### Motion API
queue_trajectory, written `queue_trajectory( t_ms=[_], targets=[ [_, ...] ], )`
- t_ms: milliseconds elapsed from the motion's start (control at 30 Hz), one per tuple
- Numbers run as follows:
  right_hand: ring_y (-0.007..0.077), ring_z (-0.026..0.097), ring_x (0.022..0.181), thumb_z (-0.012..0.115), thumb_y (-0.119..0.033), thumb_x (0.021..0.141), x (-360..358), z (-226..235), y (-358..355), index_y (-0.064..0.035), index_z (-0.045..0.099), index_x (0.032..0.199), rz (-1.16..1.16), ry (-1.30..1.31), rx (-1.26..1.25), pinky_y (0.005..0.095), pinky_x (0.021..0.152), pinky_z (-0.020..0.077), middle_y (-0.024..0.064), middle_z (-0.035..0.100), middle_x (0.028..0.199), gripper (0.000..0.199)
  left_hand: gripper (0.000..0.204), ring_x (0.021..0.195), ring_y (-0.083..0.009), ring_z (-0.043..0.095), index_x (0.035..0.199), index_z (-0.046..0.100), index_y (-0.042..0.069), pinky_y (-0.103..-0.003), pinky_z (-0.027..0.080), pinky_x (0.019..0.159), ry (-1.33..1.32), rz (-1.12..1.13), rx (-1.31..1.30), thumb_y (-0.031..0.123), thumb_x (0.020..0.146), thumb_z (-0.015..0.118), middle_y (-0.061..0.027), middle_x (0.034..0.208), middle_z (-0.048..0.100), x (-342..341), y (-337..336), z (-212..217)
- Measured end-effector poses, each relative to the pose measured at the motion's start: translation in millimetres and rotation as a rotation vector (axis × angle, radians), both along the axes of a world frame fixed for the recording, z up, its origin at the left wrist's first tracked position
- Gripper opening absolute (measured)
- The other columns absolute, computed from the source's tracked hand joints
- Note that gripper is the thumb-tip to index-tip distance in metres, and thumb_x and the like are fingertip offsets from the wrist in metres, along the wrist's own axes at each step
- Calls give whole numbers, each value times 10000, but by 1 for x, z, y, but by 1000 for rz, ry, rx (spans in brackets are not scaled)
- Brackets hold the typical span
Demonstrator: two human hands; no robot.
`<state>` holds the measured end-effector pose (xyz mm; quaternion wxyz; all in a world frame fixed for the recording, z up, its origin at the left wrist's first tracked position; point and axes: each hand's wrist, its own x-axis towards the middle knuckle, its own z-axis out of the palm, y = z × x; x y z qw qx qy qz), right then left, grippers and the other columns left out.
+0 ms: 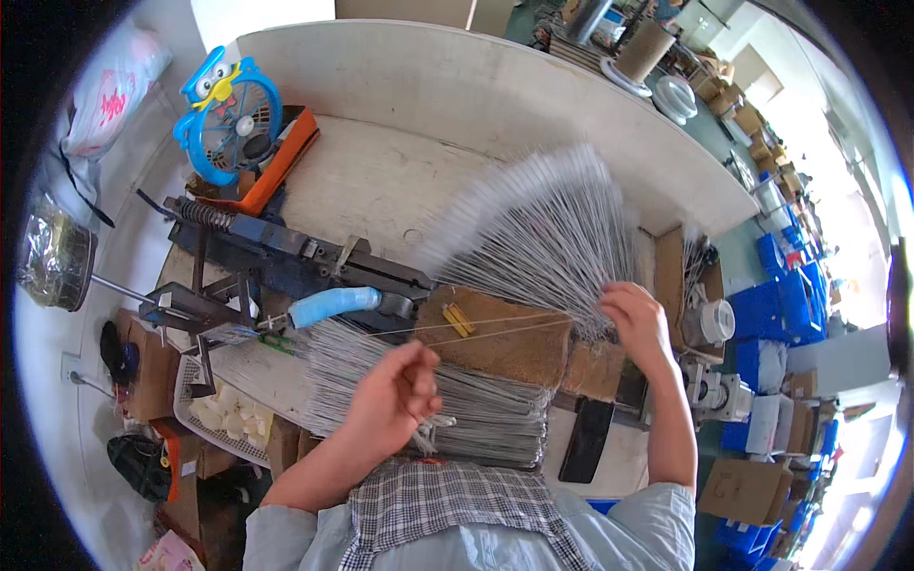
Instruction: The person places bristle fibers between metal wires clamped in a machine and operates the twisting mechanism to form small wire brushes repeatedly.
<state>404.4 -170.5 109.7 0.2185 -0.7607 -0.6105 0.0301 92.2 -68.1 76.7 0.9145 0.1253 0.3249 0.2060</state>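
My left hand [395, 385] is closed with its fingers curled, above a flat stack of grey wires [481, 419]. A thin pale wire [505, 330] runs from its fingertips rightward over a brown worn pad [528, 352]. My right hand [636, 322] pinches at the lower right edge of a wide fan of thin grey wires [543, 228]; which strands are in its fingers is too small to tell. Two short yellow pieces [458, 321] lie on the pad. Left of the pad is a dark metal bench machine [314, 262] with a blue-wrapped lever [333, 305].
A blue cartoon fan [228, 119] stands at the back left beside an orange tray [281, 162]. A black phone [587, 440] lies near the front edge. A white basket [181, 400] is at left, a cardboard box [669, 285] at right. A curved pale board [457, 71] borders the back.
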Motion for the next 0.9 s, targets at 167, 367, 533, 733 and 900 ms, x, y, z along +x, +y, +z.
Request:
queue_trajectory(
  t_ms=[167, 367, 533, 733, 900],
  targets=[
    [174, 610, 766, 629, -30, 734, 20, 18, -41, -3, 645, 844, -149, 364, -89, 273, 683, 467, 88, 641, 830, 114, 327, 523, -82, 455, 1125, 551, 72, -255, 455, 637, -117, -417, -81, 310, 905, 507, -13, 644, 548, 35, -21, -19],
    [175, 601, 701, 630, -71, 749, 43, 7, -88, 13, 646, 857, -277, 401, -254, 279, 668, 465, 99, 638, 777, 137, 404, 656, -93, 555, 1235, 475, 38, -245, 478, 646, -246, -481, 193, 306, 933, 470, -63, 783, 624, 122, -28, -30],
    [217, 615, 716, 636, -112, 763, 29, 19, -101, -6, 658, 874, -295, 405, -225, 308, 695, 474, 119, 642, 778, 155, 388, 720, -124, 591, 1071, 586, -21, -258, 498, 681, -91, -436, 881, 300, 964, 394, -91, 790, 637, 127, -33, -21],
    [247, 582, 753, 682, -118, 696, 20, 17, -92, -44, 685, 835, 94, -14, 59, 338, 688, 473, 93, 635, 750, 157, 393, 793, -158, 606, 1126, 549, -35, -278, 499, 752, -31, -454, 686, 288, 964, 395, -116, 878, 636, 114, -32, -1],
    [229, 566, 697, 709, -125, 660, -2, 6, -42, -82, 702, 794, 260, 321, -91, 336, 650, 466, 75, 631, 721, 141, 355, 877, -196, 615, 1162, 531, -39, -304, 495, 807, -61, -466, 669, 227, 934, 474, -135, 961, 632, 102, -26, 2]
  ],
)
